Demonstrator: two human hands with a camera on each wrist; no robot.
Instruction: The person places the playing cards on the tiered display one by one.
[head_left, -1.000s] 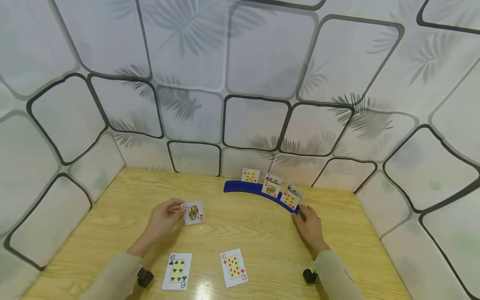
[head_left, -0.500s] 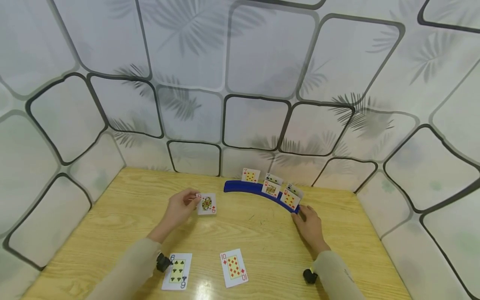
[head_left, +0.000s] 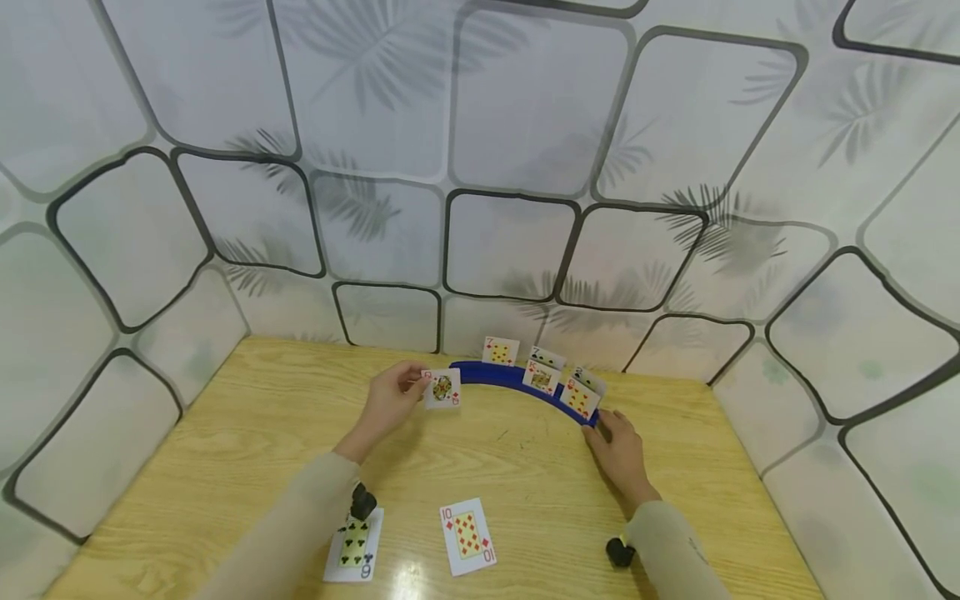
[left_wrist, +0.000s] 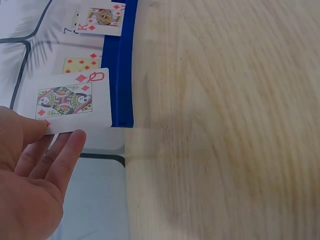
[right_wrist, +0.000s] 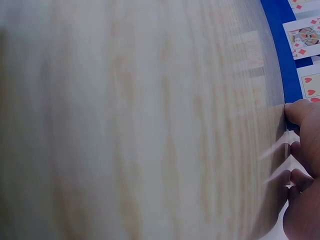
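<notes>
My left hand (head_left: 392, 398) pinches a queen of diamonds (head_left: 442, 389) by its left edge between thumb and fingers. The card is at the left end of a curved blue card holder (head_left: 487, 374), overlapping that end in the head view. At the holder's right end, my right hand (head_left: 621, 454) grips it with the thumb on the near side. In the holder stand a seven of diamonds (head_left: 501, 351), a king of diamonds (head_left: 541, 377) before a black seven (head_left: 548, 357), and a hearts card (head_left: 580, 400) before a black two (head_left: 590, 381).
On the wooden table (head_left: 540, 500), a ten of diamonds (head_left: 468, 537) lies face up near the front. A six of clubs (head_left: 352, 550) lies left of it, partly covered by the left wrist camera (head_left: 363, 502). Patterned walls (head_left: 510, 242) enclose the table's back and sides.
My left hand has carried the queen of diamonds right and away from me, up to the holder's left end. My right hand has stayed in place on the holder.
</notes>
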